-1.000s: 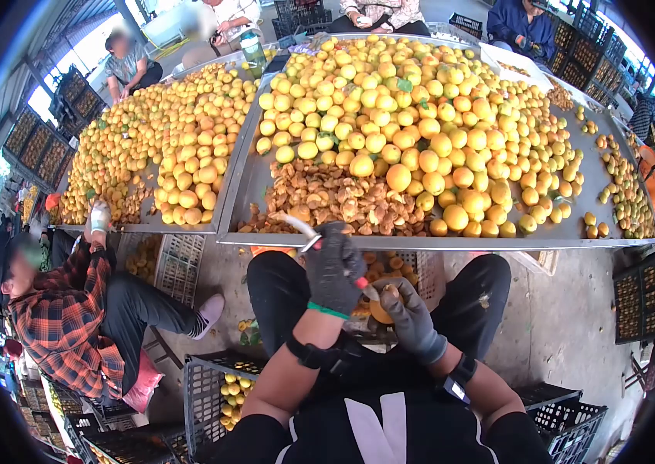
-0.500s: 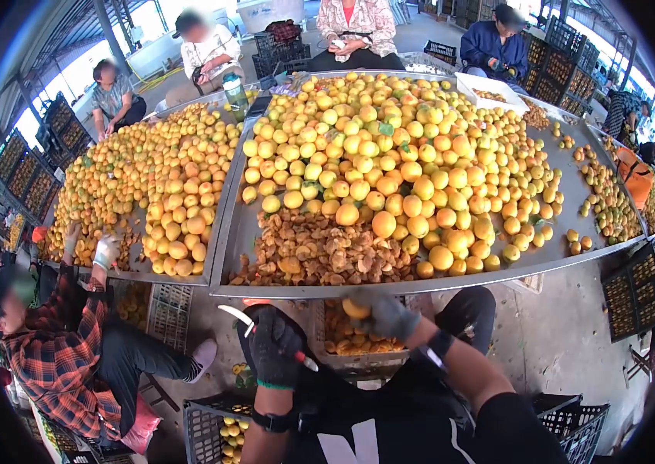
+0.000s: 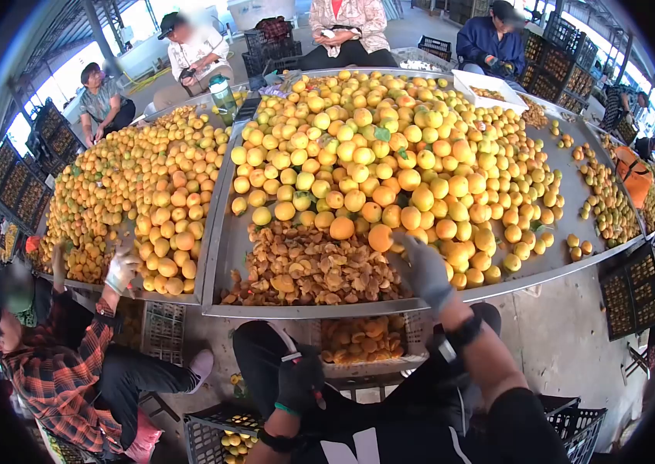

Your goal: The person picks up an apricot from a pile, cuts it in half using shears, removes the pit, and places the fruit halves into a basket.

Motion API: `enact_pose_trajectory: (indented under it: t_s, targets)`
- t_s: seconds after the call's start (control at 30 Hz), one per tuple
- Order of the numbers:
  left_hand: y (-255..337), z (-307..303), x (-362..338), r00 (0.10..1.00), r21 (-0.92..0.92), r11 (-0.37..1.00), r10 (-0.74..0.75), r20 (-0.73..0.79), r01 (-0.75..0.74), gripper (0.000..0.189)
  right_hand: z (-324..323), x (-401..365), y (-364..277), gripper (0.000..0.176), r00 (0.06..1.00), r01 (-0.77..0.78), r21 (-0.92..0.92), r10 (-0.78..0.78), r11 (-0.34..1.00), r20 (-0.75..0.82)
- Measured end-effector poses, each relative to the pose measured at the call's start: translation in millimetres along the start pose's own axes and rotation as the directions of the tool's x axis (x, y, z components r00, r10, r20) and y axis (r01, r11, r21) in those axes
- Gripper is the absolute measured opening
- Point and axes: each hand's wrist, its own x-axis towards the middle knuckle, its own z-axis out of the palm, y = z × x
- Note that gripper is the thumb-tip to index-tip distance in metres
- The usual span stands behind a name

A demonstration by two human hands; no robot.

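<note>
My left hand (image 3: pixel 300 380), in a black glove, is closed around a curved knife (image 3: pixel 291 356) with red on its handle, above my lap. My right hand (image 3: pixel 425 272), in a grey glove, reaches over the metal table's front edge (image 3: pixel 304 312). Its fingers are apart, with the fingertips beside a large orange fruit (image 3: pixel 381 237) at the front of the yellow-orange fruit pile (image 3: pixel 358 155). Left of that hand lies a heap of split, brownish fruit pieces (image 3: pixel 319 267). Below the edge, a crate holds more orange pieces (image 3: pixel 362 339).
A co-worker in a plaid shirt (image 3: pixel 57 379) works at the left table section with gloved hands. Other people sit along the far side. A green bottle (image 3: pixel 223 97) and a white tray (image 3: pixel 489 91) stand at the back. Black crates (image 3: pixel 215 433) flank my legs.
My right hand has gone from above the lower crate, where it held an orange piece, up to the pile and no longer shows that piece. My left hand with the knife is lower and further right.
</note>
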Motion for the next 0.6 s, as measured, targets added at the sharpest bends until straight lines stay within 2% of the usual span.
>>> enact_pose_trajectory:
  t_s: [0.03,0.07,0.1,0.13,0.17,0.2,0.23,0.27,0.3,0.33,0.37,0.4,0.43,0.47,0.5,0.53,0.57,0.6]
  targets:
    - [1.0,2.3,-1.6,1.0,0.002,1.0,0.007,-0.004,-0.007,0.008,7.3,16.5,5.4,0.032,1.0,0.005,0.007,-0.005,1.0,0.0]
    - [2.2,6.8,-5.3,0.989,0.275,0.95,0.147,0.027,-0.149,0.01,17.1,31.2,12.3,0.034,0.997,0.038,-0.188,-0.024,0.982,0.076]
    - [7.9,14.2,-8.8,0.956,0.525,0.802,0.28,0.087,-0.283,0.011,27.7,47.5,16.3,0.036,0.988,0.092,-0.361,-0.038,0.928,0.152]
    - [8.5,19.2,-14.8,0.911,0.722,0.581,0.371,0.177,-0.377,0.012,35.2,52.0,20.7,0.036,0.987,0.097,-0.351,-0.045,0.931,0.156]
    - [9.0,23.4,-20.7,0.86,0.849,0.304,0.422,0.287,-0.433,0.013,41.5,53.4,25.6,0.037,0.989,0.124,-0.327,-0.093,0.937,0.111]
    - [9.0,26.4,-26.1,0.808,0.894,0.001,0.429,0.404,-0.448,0.014,46.3,51.3,31.6,0.039,0.988,0.151,-0.305,-0.136,0.94,0.068]
    - [10.6,29.8,-31.1,0.813,0.899,0.004,0.428,0.394,-0.438,0.014,46.5,44.7,34.7,0.039,0.988,0.151,-0.298,-0.134,0.942,0.076]
    - [14.3,35.2,-32.8,0.883,0.936,0.153,0.407,0.232,-0.317,0.014,43.9,35.8,38.2,0.039,0.995,-0.081,0.322,0.057,0.943,0.082]
    - [15.5,39.9,-32.0,0.931,0.936,0.299,0.358,0.068,-0.183,0.013,40.7,24.4,42.7,0.04,0.957,-0.284,0.796,0.213,0.534,0.198]
    - [13.5,41.6,-28.2,0.935,0.936,0.306,0.349,0.06,-0.174,0.013,39.6,8.6,46.9,0.042,0.966,-0.251,0.885,0.165,0.392,0.201]
    - [10.3,40.9,-20.8,0.933,0.906,0.371,0.354,0.066,-0.205,0.015,40.6,-1.4,46.6,0.042,0.963,-0.262,0.882,0.17,0.392,0.211]
    - [6.7,38.4,-14.7,0.929,0.872,0.432,0.363,0.068,-0.232,0.016,43.1,-10.9,43.3,0.045,0.984,-0.165,0.752,0.161,0.639,0.079]
    - [3.6,34.6,-4.6,0.931,0.874,0.43,0.36,0.063,-0.225,0.016,44.1,-16.9,37.2,0.049,0.992,-0.064,0.551,0.111,0.832,-0.052]
    - [0.5,32.7,7.8,0.914,0.899,0.357,0.394,0.102,-0.254,0.018,34.6,-15.4,16.8,0.054,0.997,-0.042,0.44,0.066,0.897,-0.039]
    - [-1.9,33.1,15.3,0.894,0.917,0.282,0.424,0.145,-0.282,0.02,34.9,-12.1,8.0,0.054,0.997,-0.041,0.443,0.066,0.896,-0.039]
    - [0.9,40.3,19.2,0.892,0.918,0.279,0.428,0.145,-0.283,0.02,35.7,-7.2,0.6,0.054,0.991,0.087,0.367,-0.119,0.926,0.064]
    - [4.4,47.6,22.6,0.933,0.877,0.426,0.355,0.064,-0.223,0.017,36.3,-4.8,-8.0,0.054,0.941,0.226,0.305,-0.289,0.925,0.179]
    - [6.5,51.1,22.6,0.963,0.814,0.562,0.27,-0.009,-0.15,0.014,32.8,-5.1,-20.6,0.051,0.891,0.147,0.292,-0.255,0.945,0.377]
